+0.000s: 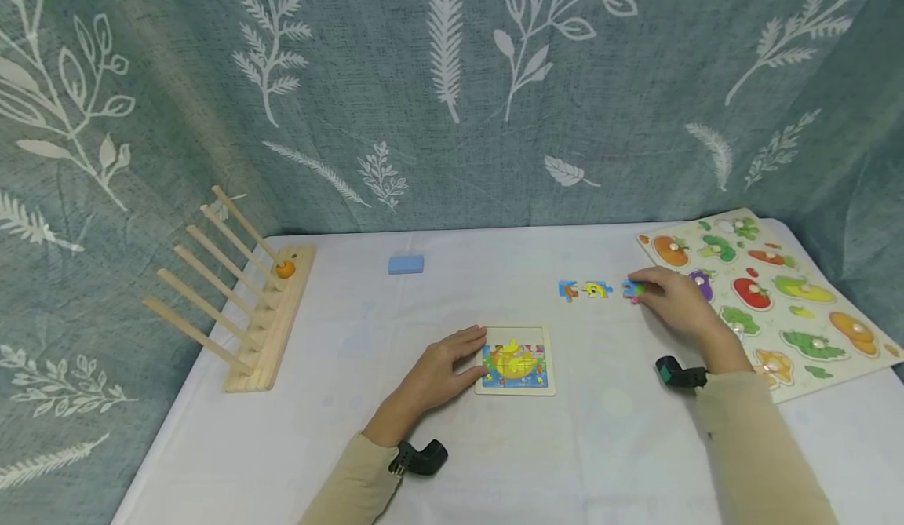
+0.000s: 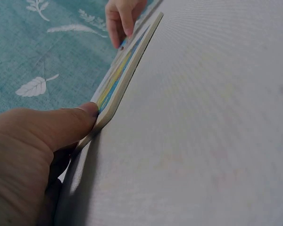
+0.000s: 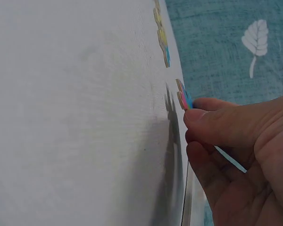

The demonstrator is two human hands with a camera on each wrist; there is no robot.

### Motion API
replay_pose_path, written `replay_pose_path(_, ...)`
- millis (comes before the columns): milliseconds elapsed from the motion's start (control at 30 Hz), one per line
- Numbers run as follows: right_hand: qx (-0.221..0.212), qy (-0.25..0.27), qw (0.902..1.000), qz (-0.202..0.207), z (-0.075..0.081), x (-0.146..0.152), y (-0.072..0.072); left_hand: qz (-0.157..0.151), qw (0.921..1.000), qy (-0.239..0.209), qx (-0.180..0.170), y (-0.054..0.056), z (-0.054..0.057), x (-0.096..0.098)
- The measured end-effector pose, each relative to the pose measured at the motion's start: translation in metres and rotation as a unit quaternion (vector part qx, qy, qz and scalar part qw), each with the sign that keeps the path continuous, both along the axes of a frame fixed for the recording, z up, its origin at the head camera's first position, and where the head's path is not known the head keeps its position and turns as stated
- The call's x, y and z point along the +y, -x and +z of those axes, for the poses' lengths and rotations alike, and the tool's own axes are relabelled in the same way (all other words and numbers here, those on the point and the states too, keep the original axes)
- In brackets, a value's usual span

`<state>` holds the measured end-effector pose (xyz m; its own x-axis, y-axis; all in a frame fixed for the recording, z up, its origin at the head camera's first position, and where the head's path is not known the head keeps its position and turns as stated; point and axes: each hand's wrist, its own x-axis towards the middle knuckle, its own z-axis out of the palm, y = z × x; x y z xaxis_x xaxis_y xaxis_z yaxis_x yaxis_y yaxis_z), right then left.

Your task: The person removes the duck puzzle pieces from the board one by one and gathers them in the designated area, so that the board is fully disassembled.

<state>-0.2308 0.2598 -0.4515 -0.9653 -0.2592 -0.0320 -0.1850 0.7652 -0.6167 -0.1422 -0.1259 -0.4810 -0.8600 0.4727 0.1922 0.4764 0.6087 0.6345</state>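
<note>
My right hand [image 1: 674,301] pinches a small jigsaw piece [image 1: 632,289] between thumb and fingertips at the right of the table. In the right wrist view the piece [image 3: 183,96] shows pink and blue, standing out past the thumb, with a shadow on the cloth beside it. Two loose jigsaw pieces [image 1: 596,289] lie in a row to its left. My left hand [image 1: 441,368] rests against the left side of a framed jigsaw board [image 1: 515,390], fingers extended and thumb on its rim. The board carries a yellow duck picture; its top strip is bare.
A wooden rack with several pegs [image 1: 271,344] and an orange bead [image 1: 286,269] stands at the left. A blue block [image 1: 406,264] lies toward the back. A vegetable puzzle board [image 1: 798,297] lies at the right, partly under my right forearm. A patterned curtain [image 1: 395,93] hangs behind the table.
</note>
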Motion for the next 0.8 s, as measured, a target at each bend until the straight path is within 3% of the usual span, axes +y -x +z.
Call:
replay_pose_path(267, -0.026, -0.027, 0.9993, 0.008, 0.003, -0.003, 0.008, -0.003, 1.0000, -0.004, 0.000, 0.001, -0.002, 0.001)
replay_pose_path(533, -0.017, -0.034, 0.9991, 0.018, 0.003, -0.004, 0.010, -0.007, 1.0000, -0.003, 0.004, 0.002, -0.004, 0.001)
replay_pose_path(800, -0.035, 0.012, 0.9992, 0.017, 0.012, -0.012, 0.004, -0.004, 1.0000, 0.000, 0.008, 0.000, -0.002, -0.001)
